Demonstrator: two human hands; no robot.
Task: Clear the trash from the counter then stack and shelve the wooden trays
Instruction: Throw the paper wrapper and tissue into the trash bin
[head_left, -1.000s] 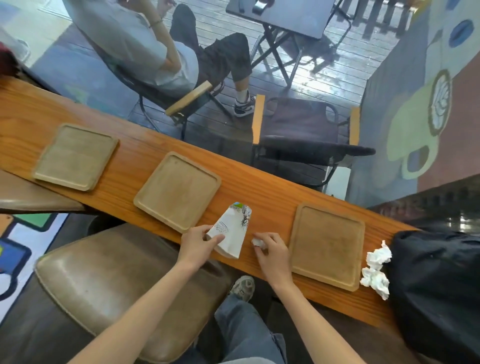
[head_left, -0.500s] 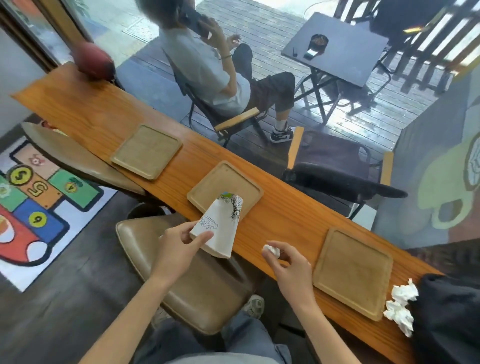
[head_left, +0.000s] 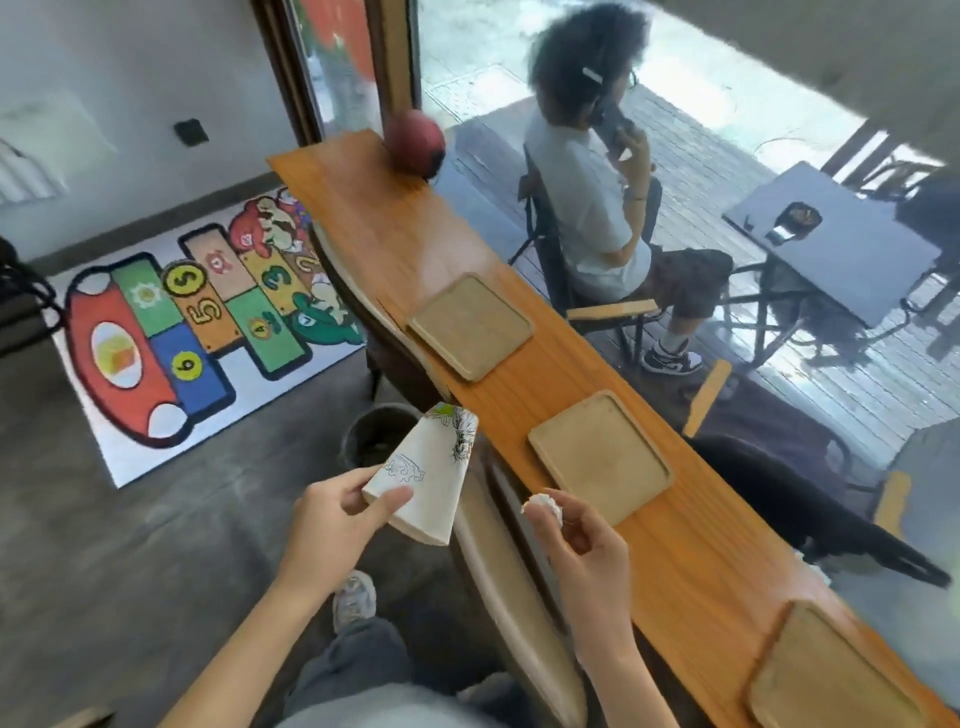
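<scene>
My left hand (head_left: 332, 514) pinches a flattened white paper cup (head_left: 428, 475) with drawings on it, held in the air left of the counter (head_left: 395, 234). My right hand (head_left: 582, 540) pinches a small crumpled white paper ball (head_left: 543, 505) over the counter's near edge. Three wooden trays lie in a row on the long wooden counter: a far tray (head_left: 470, 325), a middle tray (head_left: 600, 454) just beyond my right hand, and a near tray (head_left: 826, 675) at the bottom right corner.
A dark round bin (head_left: 376, 434) stands on the floor beyond the cup. Padded stools (head_left: 514, 592) line the counter's near side. A red ball-like object (head_left: 415, 143) sits at the counter's far end. A person (head_left: 592, 208) sits outside the window. A colourful rug (head_left: 197, 317) covers the floor at left.
Both hands have lifted off the counter with the cup and the paper ball. My view has swung left, bringing the bin and rug into sight; the crumpled napkins at the right have left view.
</scene>
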